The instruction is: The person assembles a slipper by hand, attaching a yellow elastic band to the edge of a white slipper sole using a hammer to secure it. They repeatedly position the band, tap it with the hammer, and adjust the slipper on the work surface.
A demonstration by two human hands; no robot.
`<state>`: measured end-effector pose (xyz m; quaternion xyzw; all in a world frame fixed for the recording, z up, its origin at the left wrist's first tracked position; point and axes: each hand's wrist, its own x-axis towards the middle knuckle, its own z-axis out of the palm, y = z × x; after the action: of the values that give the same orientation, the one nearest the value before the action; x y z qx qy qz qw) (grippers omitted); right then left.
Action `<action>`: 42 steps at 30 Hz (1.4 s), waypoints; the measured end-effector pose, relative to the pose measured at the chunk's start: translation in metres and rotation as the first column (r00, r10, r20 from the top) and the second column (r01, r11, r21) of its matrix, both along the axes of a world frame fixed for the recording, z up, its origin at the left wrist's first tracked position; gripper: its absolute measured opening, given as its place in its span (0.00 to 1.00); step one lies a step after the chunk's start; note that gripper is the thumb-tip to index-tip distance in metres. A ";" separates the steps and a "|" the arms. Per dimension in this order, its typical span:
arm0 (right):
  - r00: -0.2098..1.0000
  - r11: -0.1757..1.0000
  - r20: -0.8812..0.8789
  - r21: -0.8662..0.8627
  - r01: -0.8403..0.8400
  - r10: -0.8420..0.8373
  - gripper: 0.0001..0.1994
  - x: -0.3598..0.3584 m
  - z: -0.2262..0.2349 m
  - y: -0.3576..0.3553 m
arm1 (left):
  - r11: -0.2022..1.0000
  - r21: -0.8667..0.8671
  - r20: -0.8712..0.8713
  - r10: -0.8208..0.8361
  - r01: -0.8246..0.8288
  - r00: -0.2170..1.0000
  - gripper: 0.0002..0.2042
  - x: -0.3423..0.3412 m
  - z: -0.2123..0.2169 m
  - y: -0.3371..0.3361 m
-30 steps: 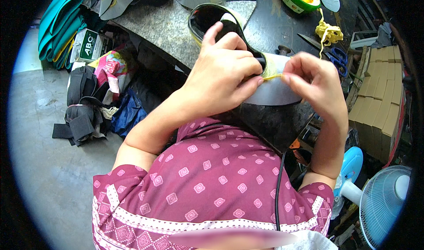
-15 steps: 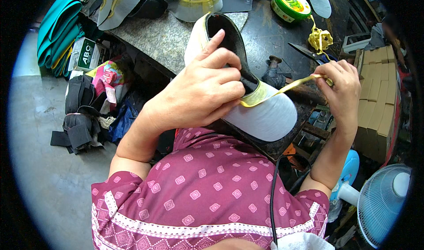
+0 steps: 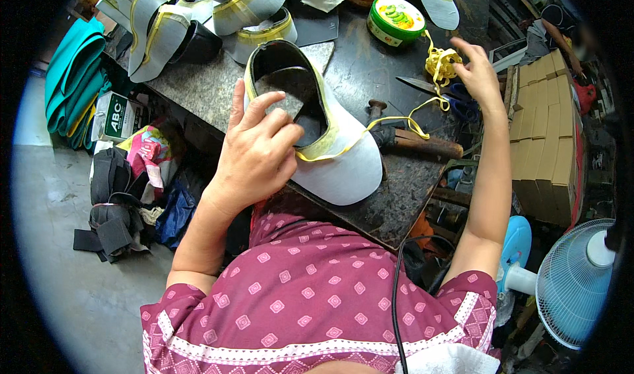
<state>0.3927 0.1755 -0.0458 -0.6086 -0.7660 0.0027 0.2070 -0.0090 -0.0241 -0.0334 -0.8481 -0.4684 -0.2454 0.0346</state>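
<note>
My left hand (image 3: 261,149) grips the near side of a pale grey shoe upper (image 3: 343,169), its index finger raised beside the opening. The upper has a dark lining and a yellowish edge round its opening; its rounded toe points to the right. A narrow yellow tape (image 3: 389,117) lies along that edge. From there it runs slack to a tangled ball of yellow tape (image 3: 438,65) on the table. Beside the ball is my right hand (image 3: 479,76), arm stretched out, fingers apart; whether they touch the ball I cannot tell.
A hammer (image 3: 429,143) lies right of the upper, with scissors (image 3: 456,96) beyond it. Several similar uppers (image 3: 247,10) and a green round tub (image 3: 396,20) stand at the back. Cardboard stacks (image 3: 548,129) and a fan (image 3: 574,281) are on the right.
My right hand has let go of the tape and moved away to the tape ball. The upper and my left hand now appear lower and further left; the tape has gone slack.
</note>
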 end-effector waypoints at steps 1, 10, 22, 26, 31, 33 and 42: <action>0.997 0.999 0.069 -0.034 -0.014 0.016 0.15 0.003 -0.003 0.007 | 1.000 0.001 0.009 0.011 -0.011 1.000 0.10 0.000 0.000 0.002; 0.803 0.956 -0.585 -0.157 -0.246 0.110 0.07 0.011 0.044 0.017 | 0.969 0.243 0.156 -0.086 0.046 0.984 0.05 0.043 0.025 0.055; 0.631 0.849 -0.765 -0.245 -0.468 0.128 0.09 -0.022 0.061 -0.012 | 0.968 -0.252 0.155 0.039 0.001 0.987 0.14 0.138 0.023 0.167; 0.623 0.844 -0.781 -0.312 -0.435 0.033 0.08 -0.012 0.044 -0.003 | 0.956 -0.261 0.219 -0.076 0.134 0.973 0.12 0.136 0.030 0.149; 0.636 0.848 -0.771 -0.347 -0.401 -0.015 0.07 -0.016 0.035 -0.004 | 0.914 -0.370 -0.029 -0.191 0.167 0.981 0.13 0.135 0.044 0.143; 0.669 0.849 -0.743 -0.372 -0.375 -0.031 0.08 -0.014 0.039 -0.012 | 0.998 0.022 -0.140 -0.062 0.066 0.988 0.09 0.129 0.044 0.164; 0.666 0.902 -0.746 -0.288 -0.322 -0.001 0.08 0.011 0.044 -0.056 | 0.997 -0.015 -0.423 -0.077 0.078 0.903 0.23 0.142 0.002 0.222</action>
<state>0.4040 0.1195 -0.0021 -0.5135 -0.6535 0.4186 0.3661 0.1334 0.1980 -0.0312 -0.8990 -0.4154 -0.0573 0.1267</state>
